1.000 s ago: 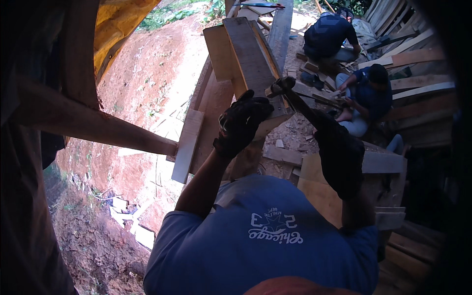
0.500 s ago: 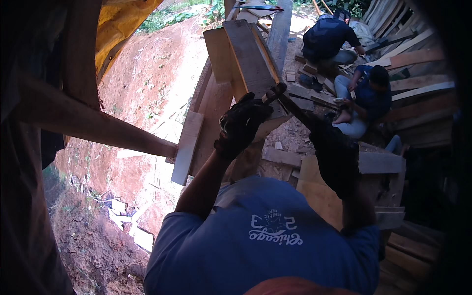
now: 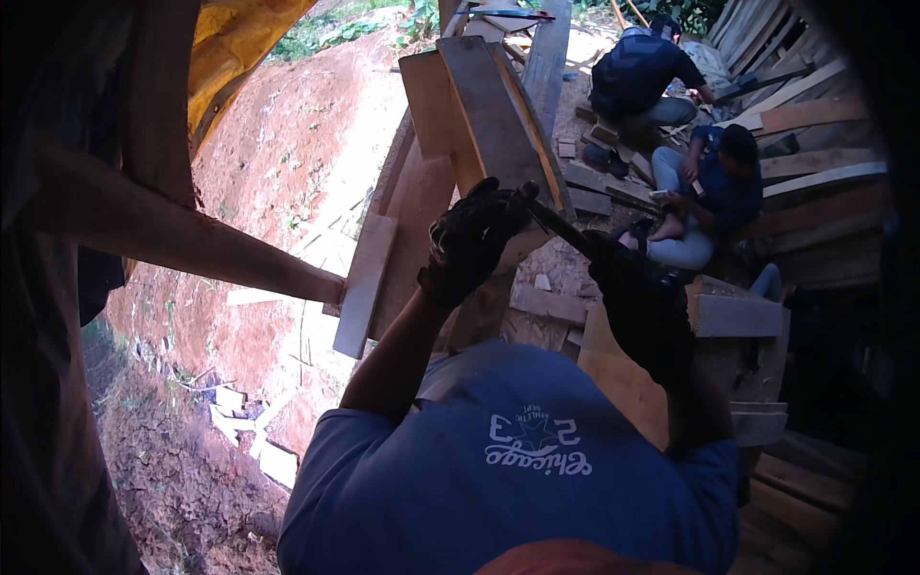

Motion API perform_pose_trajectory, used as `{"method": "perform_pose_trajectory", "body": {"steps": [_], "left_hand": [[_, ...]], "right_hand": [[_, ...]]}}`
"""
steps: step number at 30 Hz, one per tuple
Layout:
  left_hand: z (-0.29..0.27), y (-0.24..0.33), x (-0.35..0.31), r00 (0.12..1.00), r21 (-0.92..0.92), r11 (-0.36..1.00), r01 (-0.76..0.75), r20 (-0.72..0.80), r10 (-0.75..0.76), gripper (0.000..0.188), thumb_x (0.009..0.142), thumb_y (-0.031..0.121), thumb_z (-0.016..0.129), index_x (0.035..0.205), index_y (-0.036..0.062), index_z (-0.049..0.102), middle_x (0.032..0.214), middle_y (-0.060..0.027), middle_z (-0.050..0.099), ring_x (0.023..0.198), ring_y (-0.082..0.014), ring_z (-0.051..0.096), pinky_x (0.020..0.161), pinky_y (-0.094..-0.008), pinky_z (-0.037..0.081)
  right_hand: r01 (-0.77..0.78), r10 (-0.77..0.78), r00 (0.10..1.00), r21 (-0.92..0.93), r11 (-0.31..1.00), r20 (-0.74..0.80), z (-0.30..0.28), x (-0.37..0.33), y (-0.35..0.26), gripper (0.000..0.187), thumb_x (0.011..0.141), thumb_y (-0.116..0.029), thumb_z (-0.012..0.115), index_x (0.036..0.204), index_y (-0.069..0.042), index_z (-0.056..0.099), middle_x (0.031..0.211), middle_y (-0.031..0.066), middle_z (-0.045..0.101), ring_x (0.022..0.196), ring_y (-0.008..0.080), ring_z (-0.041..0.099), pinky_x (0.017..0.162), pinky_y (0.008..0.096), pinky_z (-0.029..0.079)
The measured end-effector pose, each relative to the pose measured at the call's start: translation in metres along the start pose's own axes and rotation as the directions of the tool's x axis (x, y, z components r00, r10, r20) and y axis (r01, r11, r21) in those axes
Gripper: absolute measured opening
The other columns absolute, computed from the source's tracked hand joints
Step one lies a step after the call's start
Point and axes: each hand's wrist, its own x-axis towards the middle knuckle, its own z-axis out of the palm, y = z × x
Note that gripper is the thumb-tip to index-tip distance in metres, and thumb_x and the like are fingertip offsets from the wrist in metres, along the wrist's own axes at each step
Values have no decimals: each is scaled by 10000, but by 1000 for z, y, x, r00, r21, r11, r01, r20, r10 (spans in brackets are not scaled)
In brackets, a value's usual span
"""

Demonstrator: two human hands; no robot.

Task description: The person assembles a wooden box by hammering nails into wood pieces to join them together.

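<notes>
Now, just beside the black-gloved left hand (image 3: 471,244), the hammer (image 3: 563,228) is at its lowest yet.
From the left, I see the short pale board (image 3: 366,287) lying unmoved, then that left hand, steady by the near end of the dark-faced plank (image 3: 494,115); its fingers are bunched, but I cannot tell whether they pinch anything. The hammer's head has dropped toward them over the last second, so I judge a stroke is at or near its bottom; contact is unclear to me. The black-gloved right hand (image 3: 644,307) grips the handle firmly and has swung inward with it. Farther right, a co-worker (image 3: 736,187) sits among offcuts.
</notes>
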Motion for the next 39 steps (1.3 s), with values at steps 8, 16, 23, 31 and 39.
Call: {"method": "perform_pose_trajectory", "body": {"steps": [8, 16, 23, 31, 39], "left_hand": [[-1, 5, 4, 1000, -47, 999, -2, -18, 1, 171, 967, 58, 708, 1103, 82, 809, 1062, -120, 803, 1042, -273, 780, 1160, -482, 504], [0, 6, 4, 997, -100, 994, -55, -52, 49, 161, 965, 57, 718, 1098, 76, 807, 1079, -115, 802, 1039, -266, 781, 1157, -478, 508], [1, -6, 6, 996, -71, 993, -94, -11, 94, 151, 962, 58, 719, 1077, 79, 814, 1085, -117, 802, 1048, -267, 779, 1151, -474, 517], [0, -4, 4, 999, -77, 996, -52, 1, 52, 162, 965, 56, 710, 1087, 82, 813, 1077, -110, 807, 1058, -269, 779, 1157, -479, 507], [1, -2, 1, 997, -103, 992, -77, -27, 75, 162, 985, 54, 692, 1080, 84, 820, 1056, -109, 809, 1069, -269, 778, 1154, -475, 512]], "right_hand": [[12, -1, 999, -238, 971, 44, 5, -5, -3, 437, 987, -111, 724, 1421, -99, 677, 1132, 109, 745, 900, 277, 736, 763, 383, 584], [-63, 79, 994, -187, 980, 78, -4, -3, -3, 460, 1025, -195, 689, 1471, -95, 643, 1216, 140, 732, 1018, 281, 735, 803, 394, 577], [-167, 167, 986, 127, 978, 11, -14, 10, -6, 447, 1016, -183, 701, 1453, -103, 649, 1132, 106, 736, 958, 280, 721, 790, 403, 576], [-266, 259, 964, 357, 896, 67, -16, 11, -4, 468, 980, -87, 697, 1444, -81, 643, 1140, 115, 751, 948, 287, 724, 811, 400, 570], [-256, 279, 960, 475, 842, 22, -6, 5, -3, 432, 992, -31, 682, 1422, -71, 659, 1084, 145, 733, 935, 272, 723, 774, 378, 551]]}}
